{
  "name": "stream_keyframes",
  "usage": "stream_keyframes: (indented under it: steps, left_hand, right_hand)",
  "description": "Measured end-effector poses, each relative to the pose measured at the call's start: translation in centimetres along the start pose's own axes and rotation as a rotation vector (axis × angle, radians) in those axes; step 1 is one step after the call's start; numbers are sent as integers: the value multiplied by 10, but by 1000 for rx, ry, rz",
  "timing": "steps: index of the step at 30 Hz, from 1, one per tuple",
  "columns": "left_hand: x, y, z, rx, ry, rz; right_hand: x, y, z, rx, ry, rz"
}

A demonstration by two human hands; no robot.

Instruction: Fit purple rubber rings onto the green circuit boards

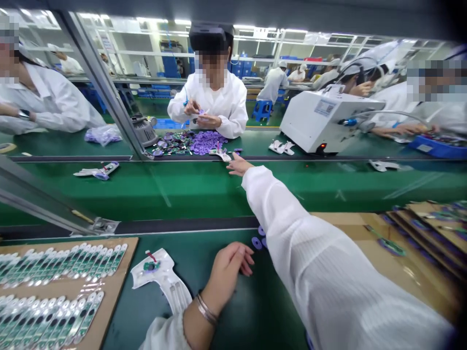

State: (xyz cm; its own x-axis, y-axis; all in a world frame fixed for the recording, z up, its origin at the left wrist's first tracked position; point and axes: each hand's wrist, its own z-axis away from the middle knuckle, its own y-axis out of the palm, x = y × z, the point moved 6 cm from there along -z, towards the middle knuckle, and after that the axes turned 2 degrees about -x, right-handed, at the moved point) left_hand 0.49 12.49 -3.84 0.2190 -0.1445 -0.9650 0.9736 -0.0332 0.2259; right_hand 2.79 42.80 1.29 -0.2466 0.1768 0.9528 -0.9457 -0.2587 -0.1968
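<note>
My right hand (240, 166) reaches far across the green conveyor to the opposite bench edge. Its fingers are apart, close by the end of a white plastic housing (221, 154); whether they touch it I cannot tell. Low over the near bench, my left hand (230, 265) has its fingers loosely curled with nothing visible in them. To its left lies another white plastic housing (160, 274) carrying a small green circuit board (151, 265) and a red wire. Several purple discs (257, 243) lie beyond the left hand, partly behind my right sleeve.
Cardboard with rows of circuit strips (54, 265) lies left; stacked cardboard trays (419, 233) stand right. Opposite, a co-worker (213, 97) sits behind a purple parts pile (207, 142). A white machine (321, 121) stands right of them. A metal post (102, 78) rises left.
</note>
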Motion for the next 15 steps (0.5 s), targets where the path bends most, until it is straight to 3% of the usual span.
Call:
stream_keyframes:
  steps: [4,7,9,12,15]
  left_hand:
    - [1,-2,0,36,33,-94]
    - [-1,1,0,45,74,-184]
    - [-10,4,2,34,128,-265]
    - [-39,-4,17,-34,230,-421]
    - [-79,-41,49,-213,388,-694]
  right_hand:
    - [14,-50,84,69,-80,101]
    - [26,-98,181,142,-194,176]
    - [32,-125,255,232,-403,382]
    - [8,-174,346,115,-407,731]
    - [-38,-218,403,-42,-246,1020]
